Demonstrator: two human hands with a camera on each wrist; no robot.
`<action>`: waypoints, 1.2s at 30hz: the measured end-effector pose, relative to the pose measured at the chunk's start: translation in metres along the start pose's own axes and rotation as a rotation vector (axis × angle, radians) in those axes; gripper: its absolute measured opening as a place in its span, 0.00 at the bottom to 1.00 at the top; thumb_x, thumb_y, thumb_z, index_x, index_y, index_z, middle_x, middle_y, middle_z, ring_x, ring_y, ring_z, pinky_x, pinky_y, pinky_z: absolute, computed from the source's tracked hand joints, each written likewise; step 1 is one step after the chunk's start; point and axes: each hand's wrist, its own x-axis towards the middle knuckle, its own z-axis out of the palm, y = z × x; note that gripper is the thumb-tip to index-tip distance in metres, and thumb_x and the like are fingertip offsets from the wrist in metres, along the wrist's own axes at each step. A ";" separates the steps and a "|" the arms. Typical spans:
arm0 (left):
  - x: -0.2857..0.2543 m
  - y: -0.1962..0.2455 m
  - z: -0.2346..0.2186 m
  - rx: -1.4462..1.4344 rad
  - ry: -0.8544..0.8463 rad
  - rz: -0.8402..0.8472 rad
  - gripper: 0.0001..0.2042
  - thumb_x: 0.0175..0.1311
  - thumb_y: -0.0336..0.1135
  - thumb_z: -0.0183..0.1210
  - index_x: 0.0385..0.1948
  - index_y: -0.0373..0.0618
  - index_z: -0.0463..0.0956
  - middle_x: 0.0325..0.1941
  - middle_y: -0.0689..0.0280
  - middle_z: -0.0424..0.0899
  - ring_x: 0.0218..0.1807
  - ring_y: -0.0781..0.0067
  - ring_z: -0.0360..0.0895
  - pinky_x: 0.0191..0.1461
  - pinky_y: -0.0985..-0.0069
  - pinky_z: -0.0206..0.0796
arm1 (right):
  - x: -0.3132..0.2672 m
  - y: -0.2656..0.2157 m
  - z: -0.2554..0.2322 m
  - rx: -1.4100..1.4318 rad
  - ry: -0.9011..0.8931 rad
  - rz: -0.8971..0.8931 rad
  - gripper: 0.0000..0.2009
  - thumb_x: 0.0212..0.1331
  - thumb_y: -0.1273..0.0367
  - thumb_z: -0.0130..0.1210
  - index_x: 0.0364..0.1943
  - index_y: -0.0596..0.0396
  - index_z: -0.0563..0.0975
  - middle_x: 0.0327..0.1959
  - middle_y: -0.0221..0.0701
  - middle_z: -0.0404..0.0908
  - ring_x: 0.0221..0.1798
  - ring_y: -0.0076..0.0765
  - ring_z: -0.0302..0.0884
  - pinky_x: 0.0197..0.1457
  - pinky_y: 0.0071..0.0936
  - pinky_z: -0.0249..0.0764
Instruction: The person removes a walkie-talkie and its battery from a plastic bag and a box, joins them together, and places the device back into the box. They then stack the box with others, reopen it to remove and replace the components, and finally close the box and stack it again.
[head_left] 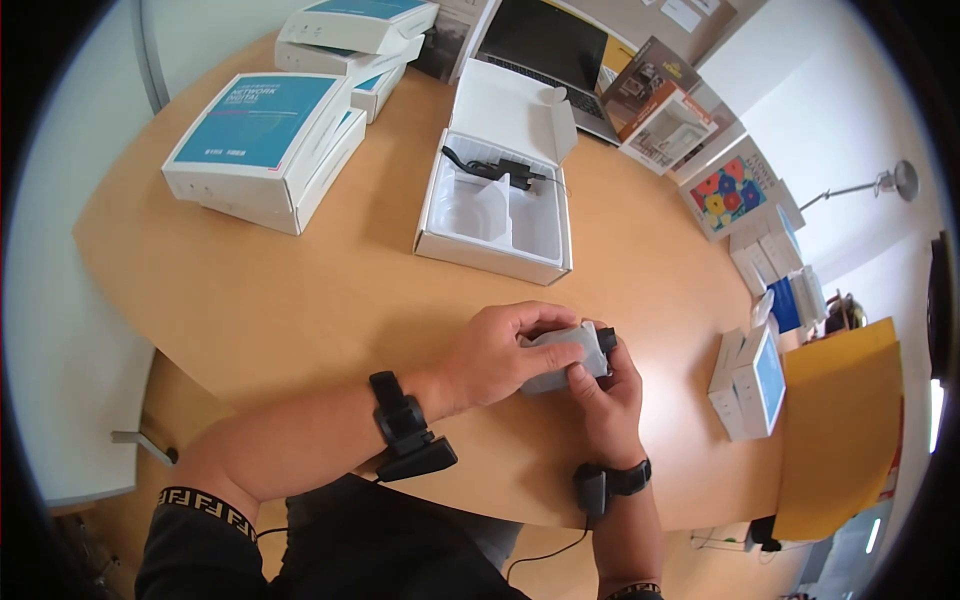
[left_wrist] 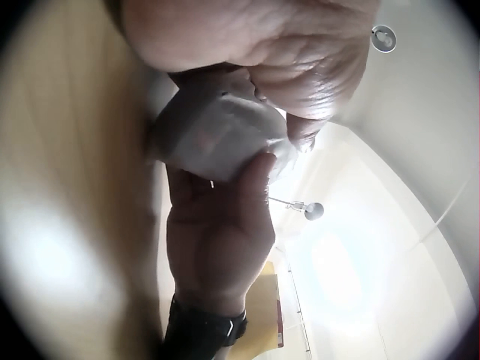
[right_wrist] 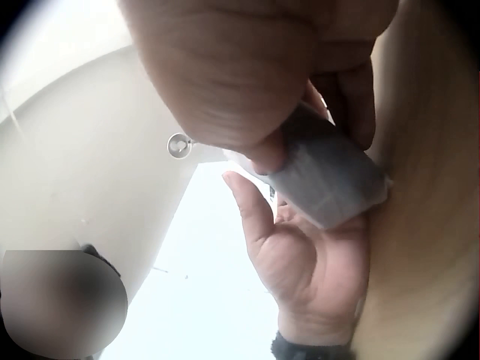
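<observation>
A device in a frosted grey plastic bag [head_left: 592, 346] is between the two hands, low over the table; a black part [head_left: 606, 340] sticks out at its right end. My left hand [head_left: 490, 352] grips the bag from the left, thumb across the top and fingers on the far side. On the right end, my right hand [head_left: 612, 412] holds it with the thumb on the near side. The left wrist view shows the bag [left_wrist: 214, 139] from below, and the right wrist view shows its smooth grey side [right_wrist: 322, 180]. The plastic hides most of the device.
An open white box [head_left: 490, 258] with a moulded tray stands beyond the hands, a black cable and adapter [head_left: 515, 173] inside. Blue-and-white boxes [head_left: 255, 120] are stacked at left, more boxes [head_left: 755, 380] at right. A laptop [head_left: 545, 45] and a flower-print box [head_left: 728, 195] are behind.
</observation>
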 end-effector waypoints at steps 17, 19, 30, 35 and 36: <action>0.014 0.011 -0.028 0.675 0.916 0.671 0.14 0.65 0.35 0.62 0.49 0.41 0.74 0.58 0.51 0.71 0.64 0.51 0.65 0.67 0.59 0.58 | 0.175 -0.044 0.012 -0.469 -0.021 -0.243 0.23 0.65 0.69 0.62 0.63 0.59 0.71 0.52 0.37 0.81 0.46 0.30 0.81 0.49 0.28 0.79; 0.019 0.011 -0.037 0.700 0.998 0.652 0.15 0.65 0.35 0.63 0.49 0.41 0.74 0.59 0.50 0.70 0.66 0.50 0.63 0.68 0.58 0.57 | 0.189 -0.046 0.012 -0.834 -0.119 -0.066 0.20 0.66 0.62 0.60 0.58 0.59 0.77 0.51 0.39 0.82 0.42 0.37 0.82 0.49 0.30 0.78; 0.031 -0.001 -0.051 0.695 1.042 0.391 0.14 0.67 0.27 0.57 0.53 0.43 0.72 0.65 0.48 0.62 0.62 0.47 0.65 0.62 0.63 0.65 | 0.212 -0.015 0.008 -1.248 -0.237 -0.353 0.16 0.71 0.59 0.53 0.51 0.55 0.83 0.75 0.44 0.61 0.75 0.57 0.58 0.75 0.43 0.59; 0.031 0.001 -0.050 0.763 1.069 0.374 0.14 0.66 0.25 0.56 0.53 0.43 0.71 0.65 0.48 0.61 0.61 0.46 0.67 0.59 0.62 0.68 | 0.207 -0.021 0.014 -1.239 -0.242 -0.348 0.15 0.67 0.58 0.57 0.44 0.54 0.86 0.75 0.44 0.62 0.75 0.56 0.60 0.75 0.44 0.60; 0.031 0.001 -0.050 0.789 1.072 0.383 0.14 0.66 0.25 0.57 0.53 0.43 0.71 0.65 0.48 0.62 0.61 0.46 0.67 0.59 0.62 0.68 | 0.207 -0.026 0.015 -1.285 -0.187 -0.359 0.15 0.65 0.58 0.59 0.45 0.54 0.85 0.71 0.45 0.67 0.72 0.53 0.64 0.72 0.43 0.64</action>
